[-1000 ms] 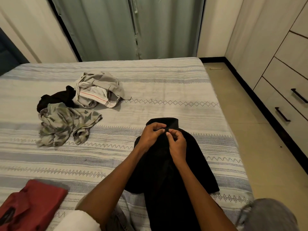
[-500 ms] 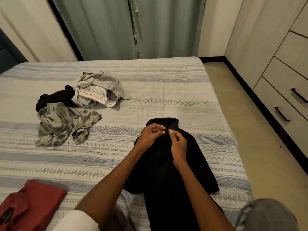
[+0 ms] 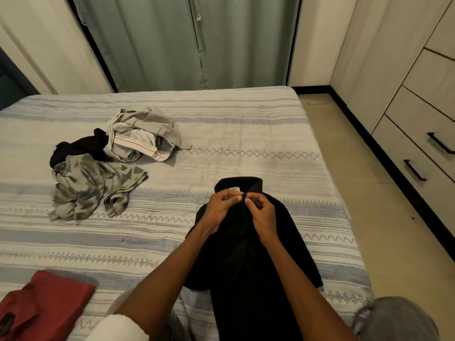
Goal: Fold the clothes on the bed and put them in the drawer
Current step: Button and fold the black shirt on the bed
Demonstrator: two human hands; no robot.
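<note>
black shirt [image 3: 248, 254] is laid lengthwise away from the body on the bed [image 3: 221, 134], its collar pinched by left hand [image 3: 222, 207] and right hand [image 3: 263, 215], equally near.

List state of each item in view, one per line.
Black shirt: laid out, unfolded, collar pinched by both hands.
Left hand: pinching collar.
Right hand: pinching collar.
Grey trousers: crumpled.
Patterned top: crumpled.
Black garment: crumpled.
Red garment: roughly folded.
Drawers: closed.
Curtains: drawn.
</note>
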